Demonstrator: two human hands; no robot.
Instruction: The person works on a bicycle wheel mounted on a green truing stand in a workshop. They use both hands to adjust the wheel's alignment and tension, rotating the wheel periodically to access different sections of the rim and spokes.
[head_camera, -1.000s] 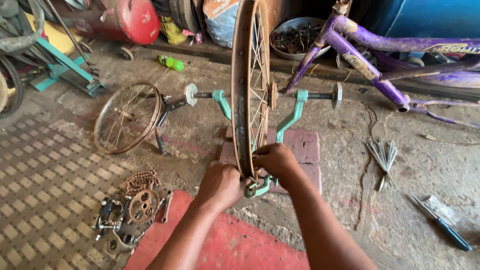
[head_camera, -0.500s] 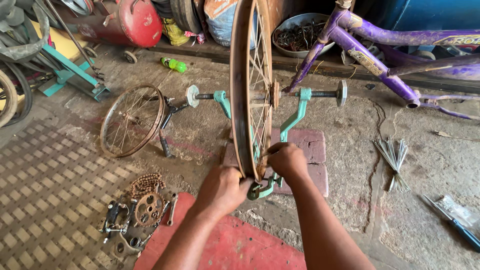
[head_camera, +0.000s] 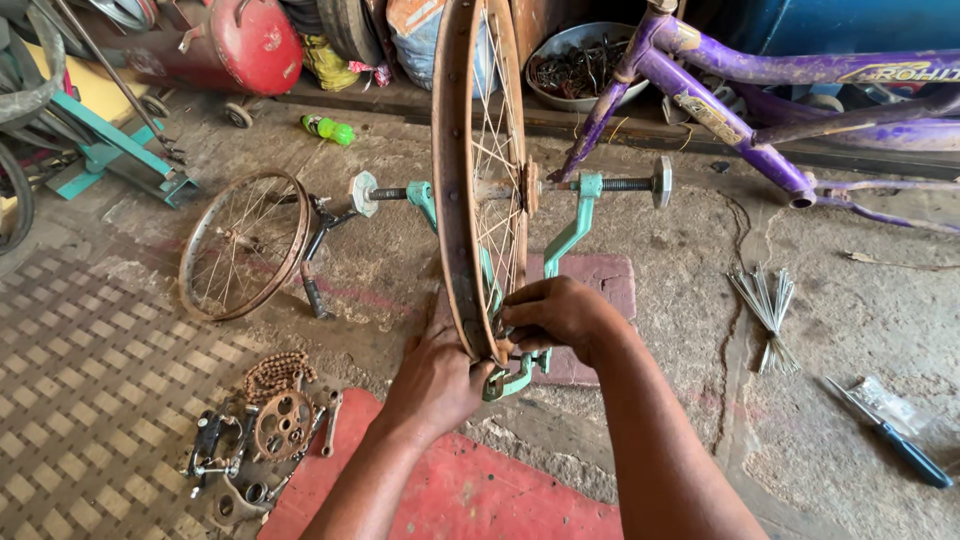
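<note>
floor (head_camera: 640, 420): concrete | on it: spare wheel (head_camera: 243, 245), spokes (head_camera: 765, 310), screwdriver (head_camera: 890, 435), chain (head_camera: 272, 372)

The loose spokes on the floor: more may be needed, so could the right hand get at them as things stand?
Probably yes: the spokes lie on open floor on the right hand's side, nothing between, though that hand is on the rim.
</note>
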